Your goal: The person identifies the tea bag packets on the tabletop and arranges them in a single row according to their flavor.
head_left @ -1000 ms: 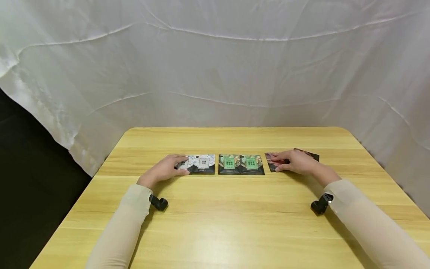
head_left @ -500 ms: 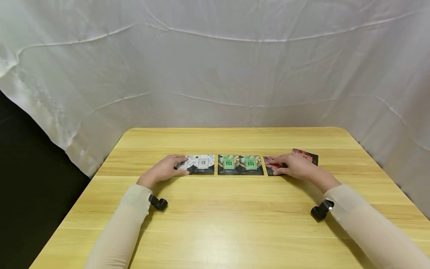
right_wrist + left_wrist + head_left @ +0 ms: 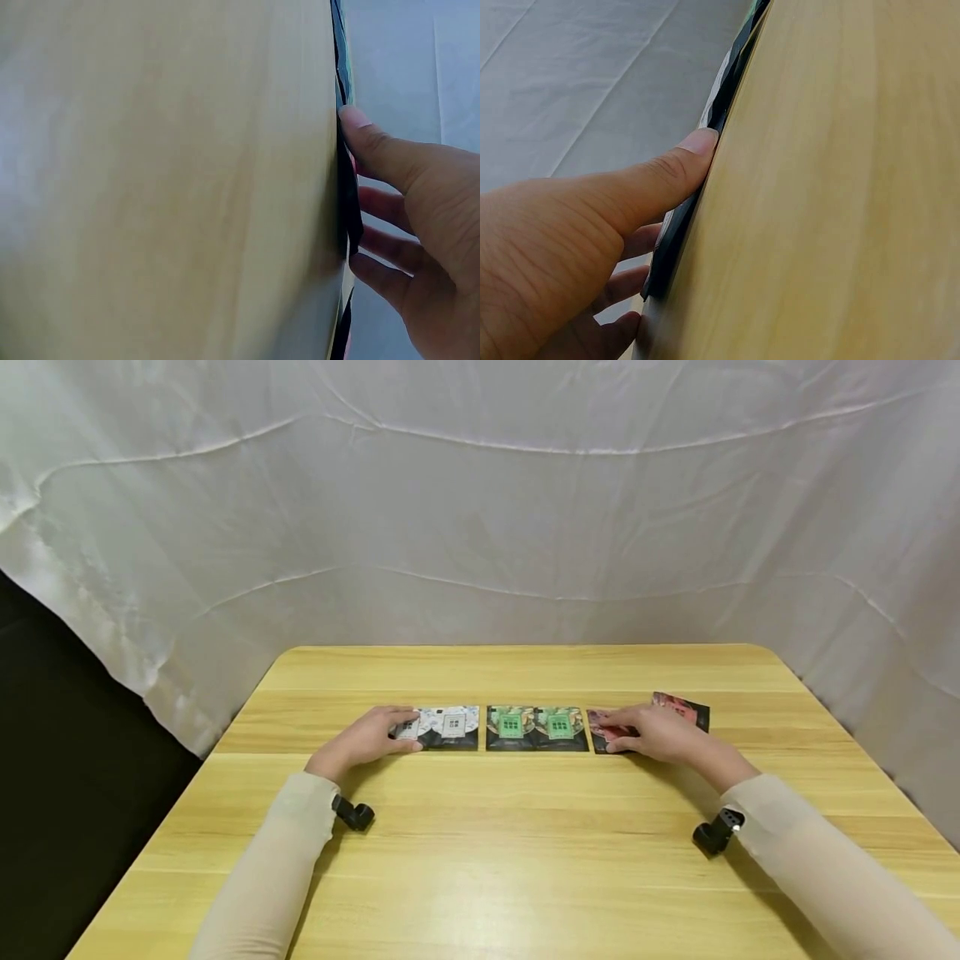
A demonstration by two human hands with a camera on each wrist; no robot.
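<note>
On the table, the left hand (image 3: 367, 735) rests over the left end of two white-and-black sachets (image 3: 454, 727), thumb on the near edge and fingers across the leftmost one. In the left wrist view the thumb (image 3: 679, 166) touches the dark edge. The right hand (image 3: 662, 732) holds a red-and-black sachet (image 3: 600, 739) flat on the table, thumb at its near edge and fingertips on top. Its right part is hidden under the hand. Another red-and-black sachet (image 3: 701, 715) lies askew behind that hand, partly covered.
Between the hands, two green-and-black sachets (image 3: 537, 728) lie side by side in the row. The wooden table (image 3: 480, 843) spreads toward the person. A pale cloth (image 3: 480, 527) hangs behind its far edge. Each wrist wears a small black camera (image 3: 352, 812).
The right hand has slid its red sachet slightly left and toward the person, closer to the green pair. More of the other red sachet shows. The left hand stays put.
</note>
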